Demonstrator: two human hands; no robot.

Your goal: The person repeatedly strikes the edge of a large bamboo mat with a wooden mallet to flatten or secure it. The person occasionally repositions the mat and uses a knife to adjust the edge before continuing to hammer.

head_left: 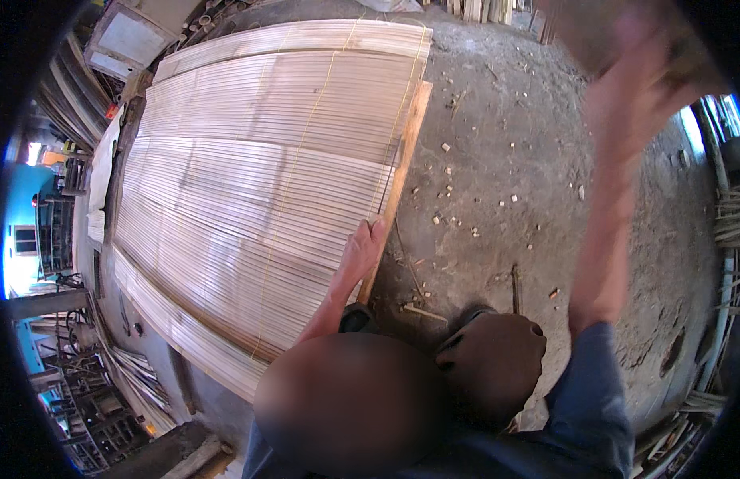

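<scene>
A large blind-like mat of thin pale slats [226, 180], crossed by yellow cords, spreads over the left half of the head view. Along its right edge runs a narrow wooden batten [408, 152]. My left hand [360, 251] rests low on that edge, its fingers bent together against the slats and batten; anything small between them is hidden. Raised high at the upper right, my right hand [625, 100] is smeared by motion. It grips a brownish-grey, block-like thing [681, 44], too blurred and cut off for its kind to show.
Small wood chips [447, 148] dot the rough grey floor [498, 199] to the right. A thin stick [424, 312] lies near my knee [498, 359]. Stacked poles [725, 223] line the far right. Tools and strips crowd a rack [83, 407] at the left.
</scene>
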